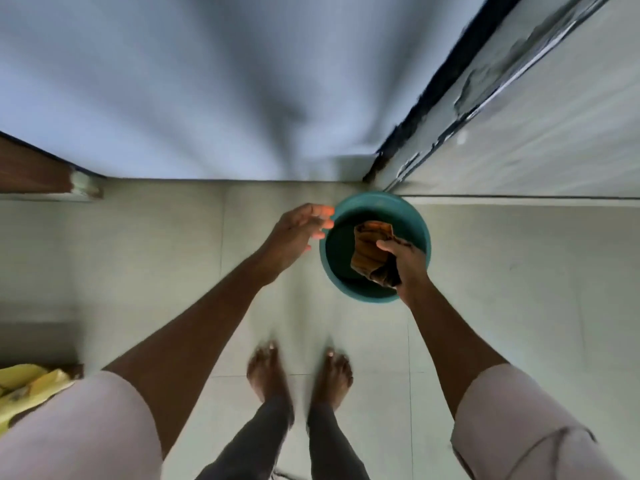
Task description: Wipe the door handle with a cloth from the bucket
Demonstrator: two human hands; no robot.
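A teal bucket [372, 199] stands on the tiled floor close to the wall, just ahead of my feet. My right hand [408, 263] is over the bucket's right side, gripping a crumpled brown-orange cloth [369, 251] that hangs inside the rim. My left hand [298, 233] hovers at the bucket's left edge with its fingers spread and nothing in it. No door handle is in view.
A pale wall [207, 98] rises straight ahead. A worn door or frame [519, 116] with peeling paint runs along the right. A brown wooden edge [38, 171] sits at the left, and yellow cloth [24, 386] lies at the lower left. My bare feet [298, 372] stand on the tiles.
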